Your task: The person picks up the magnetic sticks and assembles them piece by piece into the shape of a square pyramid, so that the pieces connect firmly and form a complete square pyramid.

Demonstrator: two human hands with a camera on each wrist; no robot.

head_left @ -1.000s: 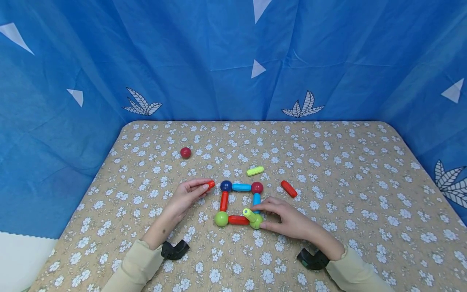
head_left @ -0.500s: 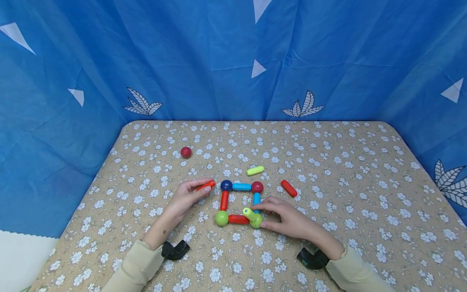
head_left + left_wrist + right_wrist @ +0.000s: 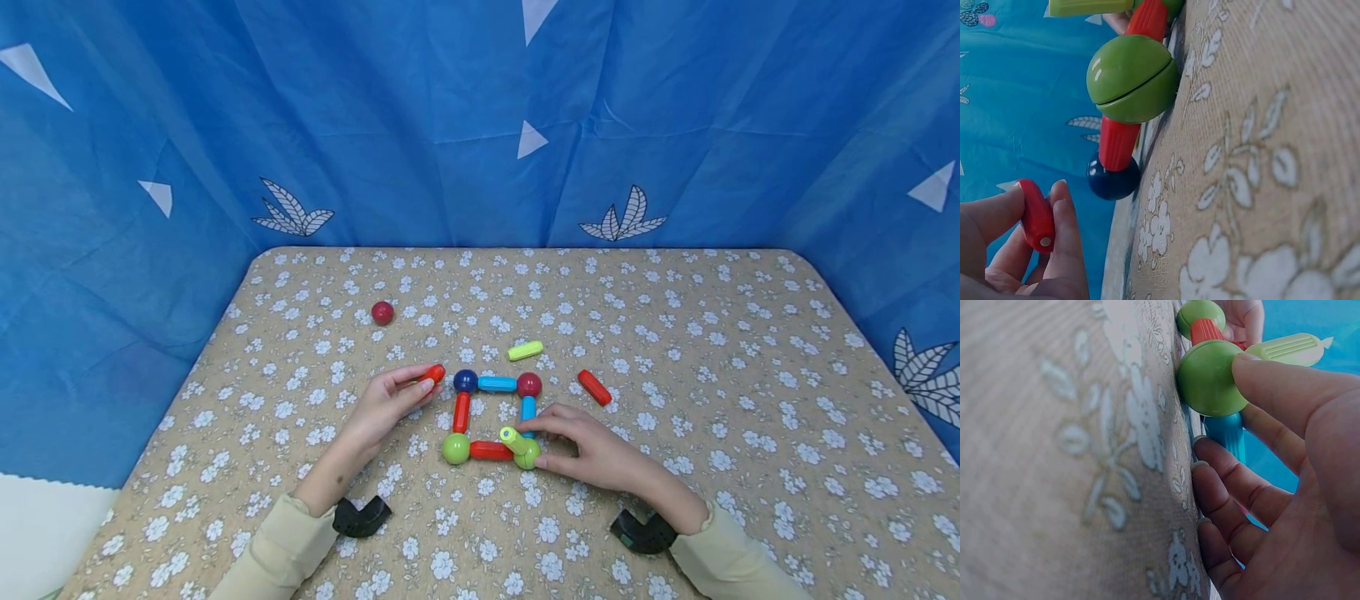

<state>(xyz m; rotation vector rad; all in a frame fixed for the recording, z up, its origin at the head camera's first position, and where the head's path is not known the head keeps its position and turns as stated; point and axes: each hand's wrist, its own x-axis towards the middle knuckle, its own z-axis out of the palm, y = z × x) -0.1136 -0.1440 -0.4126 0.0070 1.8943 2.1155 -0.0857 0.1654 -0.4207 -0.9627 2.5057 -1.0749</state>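
Observation:
My left hand (image 3: 384, 406) pinches a red magnetic rod (image 3: 1037, 215) between thumb and fingers, just left of the blue ball (image 3: 466, 381). That rod is held tilted, a pale magnet dot showing at its end in the left wrist view. On the table lies a square of balls joined by rods. My right hand (image 3: 588, 450) holds its near right green ball (image 3: 1211, 378), thumb on the ball and index finger by the blue rod (image 3: 1225, 434). From this ball a yellow-green rod (image 3: 513, 441) sticks up at a slant. Another green ball (image 3: 455, 448) forms the near left corner.
A loose yellow-green rod (image 3: 525, 351) and a loose red rod (image 3: 594, 387) lie beyond the square. Farther left sits a separate red ball (image 3: 382, 313). The flowered tablecloth (image 3: 712, 333) ends at a blue curtain (image 3: 480, 167) behind.
The red rod has turned in my left fingers, from lying sideways half a second ago to slanting up now. My right hand and the square have stayed put.

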